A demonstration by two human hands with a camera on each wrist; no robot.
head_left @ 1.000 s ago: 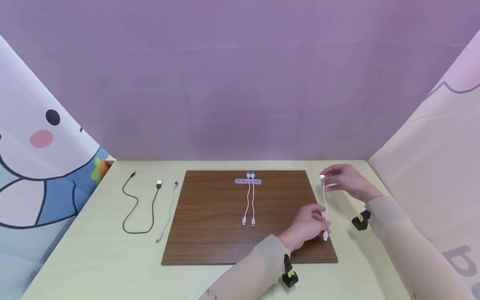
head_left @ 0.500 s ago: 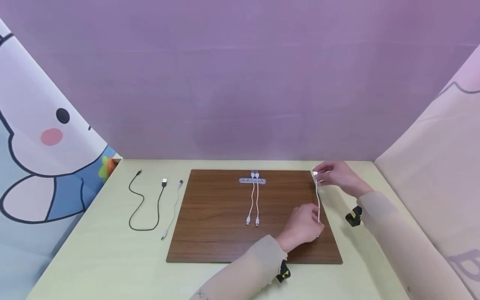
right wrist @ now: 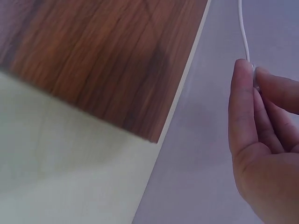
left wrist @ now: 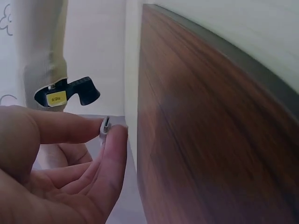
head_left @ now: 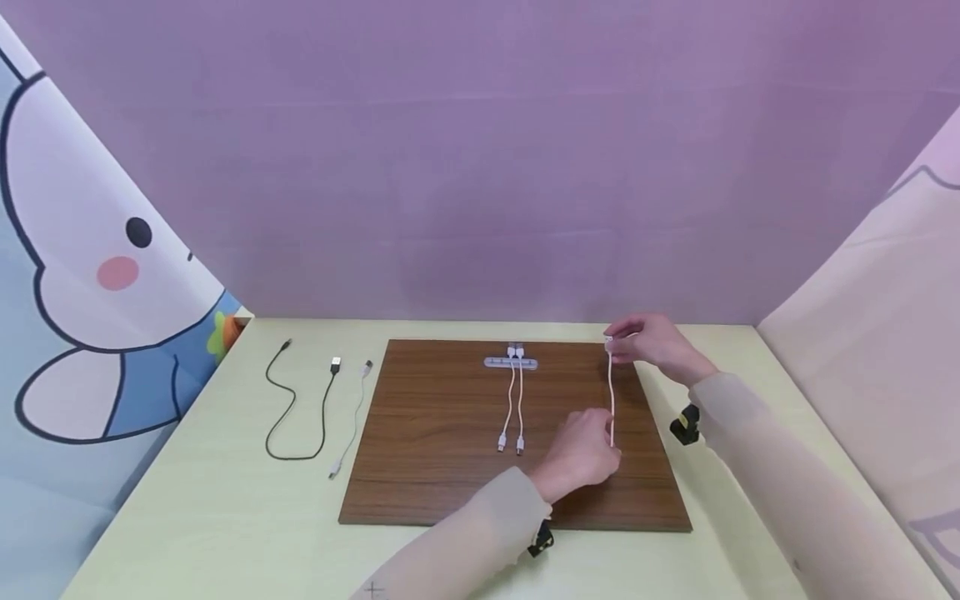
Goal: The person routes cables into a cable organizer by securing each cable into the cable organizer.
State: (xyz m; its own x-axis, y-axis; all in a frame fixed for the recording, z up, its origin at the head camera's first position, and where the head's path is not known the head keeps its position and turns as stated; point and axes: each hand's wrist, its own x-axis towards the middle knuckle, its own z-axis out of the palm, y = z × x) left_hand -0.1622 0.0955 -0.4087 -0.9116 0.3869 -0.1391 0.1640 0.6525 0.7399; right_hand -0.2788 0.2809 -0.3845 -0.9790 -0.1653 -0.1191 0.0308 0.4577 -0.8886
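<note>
A short white USB cable (head_left: 611, 387) stretches between both hands above the right part of the brown wooden board (head_left: 427, 467). Its lower plug (left wrist: 105, 126) is pinched between thumb and finger of the left hand (head_left: 581, 448). The right hand (head_left: 654, 343) pinches the upper plug (right wrist: 254, 74) near the board's far right corner. Left of the hands, two more white cables (head_left: 510, 400) hang from a small clear cable clip (head_left: 491, 363) at the board's far edge, side by side.
Left of the board, a black USB cable (head_left: 324, 417) lies in a loose U on the pale table (head_left: 217, 517). Beside it lies a thin white cable (head_left: 356, 417). A purple cloth (head_left: 480, 167) stands behind the table, with printed cloth (head_left: 82, 333) at the left.
Both hands have carried the white cable leftward, from the board's right edge to over the board. The head view has shifted slightly. The other cables lie as before.
</note>
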